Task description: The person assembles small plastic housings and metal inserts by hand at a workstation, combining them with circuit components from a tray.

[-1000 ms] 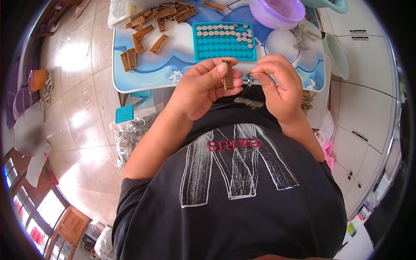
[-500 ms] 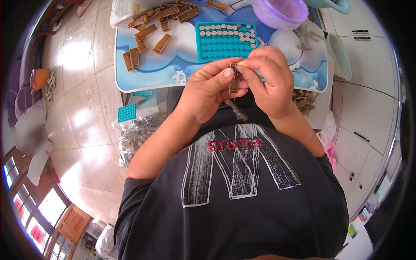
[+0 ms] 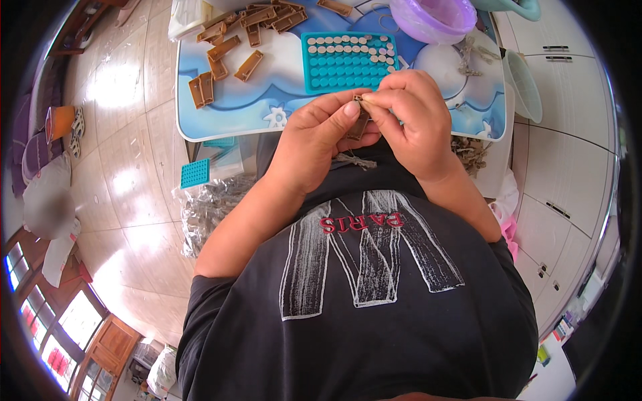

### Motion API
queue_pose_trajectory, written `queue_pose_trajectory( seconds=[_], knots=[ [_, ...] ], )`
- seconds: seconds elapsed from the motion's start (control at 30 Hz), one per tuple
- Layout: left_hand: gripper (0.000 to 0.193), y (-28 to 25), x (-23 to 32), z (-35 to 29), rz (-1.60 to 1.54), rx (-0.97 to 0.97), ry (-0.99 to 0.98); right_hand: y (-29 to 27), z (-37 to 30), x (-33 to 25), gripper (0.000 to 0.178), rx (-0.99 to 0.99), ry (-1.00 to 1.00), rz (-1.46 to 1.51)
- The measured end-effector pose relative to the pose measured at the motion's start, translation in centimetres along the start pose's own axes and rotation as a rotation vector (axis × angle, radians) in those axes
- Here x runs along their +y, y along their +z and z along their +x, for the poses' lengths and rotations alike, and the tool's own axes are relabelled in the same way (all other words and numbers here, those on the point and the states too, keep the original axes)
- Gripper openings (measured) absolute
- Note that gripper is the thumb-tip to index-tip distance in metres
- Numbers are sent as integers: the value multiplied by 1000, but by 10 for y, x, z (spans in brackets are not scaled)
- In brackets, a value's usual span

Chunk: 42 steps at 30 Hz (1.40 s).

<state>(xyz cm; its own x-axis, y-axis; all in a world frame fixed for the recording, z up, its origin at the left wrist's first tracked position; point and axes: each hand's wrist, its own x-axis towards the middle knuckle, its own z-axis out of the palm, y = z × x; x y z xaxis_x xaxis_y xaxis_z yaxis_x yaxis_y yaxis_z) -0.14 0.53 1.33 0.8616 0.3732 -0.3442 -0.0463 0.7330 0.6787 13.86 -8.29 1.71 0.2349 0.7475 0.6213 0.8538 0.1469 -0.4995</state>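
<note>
Two hands pinch brown clip [image 3: 359, 125] | left hand [image 3: 319, 137] cradles, right hand [image 3: 409, 120] grips top | we keep it steady; teal tray [image 3: 348, 61] at 12 o'clock

Beyond the two hands lie roughly a dozen brown plastic pieces [image 3: 249, 65], one teal tray [image 3: 348, 61] and one purple bowl [image 3: 433, 19]. One further brown piece [image 3: 358, 123] sits between the fingers.
</note>
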Motion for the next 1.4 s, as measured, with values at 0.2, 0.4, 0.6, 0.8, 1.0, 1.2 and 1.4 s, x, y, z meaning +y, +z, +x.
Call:
queue_pose_trajectory(
  seconds=[0.2, 0.4, 0.6, 0.8, 1.0, 1.2, 1.4],
  knots=[
    [32, -1, -1, 2, -11, -20, 17, 1, -3, -1, 14, -12, 21, 54],
    [27, -6, -5, 4, -55, 0, 57, 0, -7, -6, 20, 6, -88, -79],
    [23, -5, -9, 6, -51, 130, 82, 7, -14, -11, 21, -55, -45, -57],
    [24, -3, -4, 8, -67, 155, 126, 4, -19, -17, 34, -96, 19, -39],
    [24, -4, -8, 8, -73, 174, 136, 6, -21, -21, 33, -179, 101, -10],
    [23, -6, -6, 8, -44, 171, 153, 6, -20, -20, 29, -86, 173, 71],
    [24, -6, -7, 8, -56, 153, 147, 11, -23, -21, 27, -134, 206, 133]
  ],
)
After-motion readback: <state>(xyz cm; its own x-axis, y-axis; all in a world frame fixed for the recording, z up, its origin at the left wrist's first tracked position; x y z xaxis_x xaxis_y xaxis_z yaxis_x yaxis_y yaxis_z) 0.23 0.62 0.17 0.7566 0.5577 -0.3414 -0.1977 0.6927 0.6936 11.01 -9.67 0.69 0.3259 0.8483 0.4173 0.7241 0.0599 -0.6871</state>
